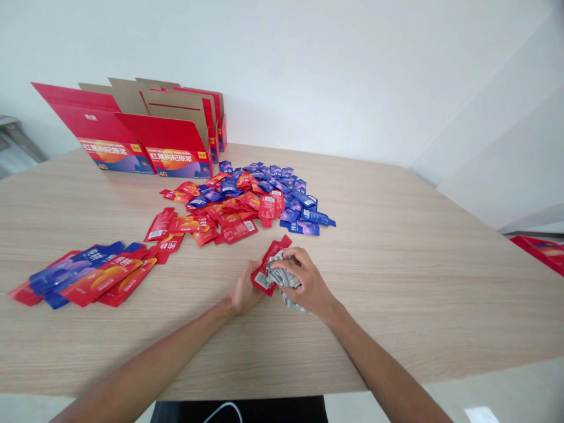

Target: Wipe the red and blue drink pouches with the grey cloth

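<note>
Both red boxes [145,144] at the back say 红黑枸杞原浆 with a 40 at the bottom corner. The packets' [247,200] print is too tiny (barcodes only).

Two hands [247,291] [306,282], one grey cloth [284,277] and roughly four open cartons [176,141] are counted; the far sachet heap [251,200] cannot be tallied.

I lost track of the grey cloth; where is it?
Head view, centre: the grey cloth is under the right hand, against the red sachet held by the left hand.

Glossy foil-plastic sachets [247,202], crumpled grey cloth [284,277], matt wood-grain laminate surface [396,264], printed cardboard boxes [176,147] with raw brown insides.
</note>
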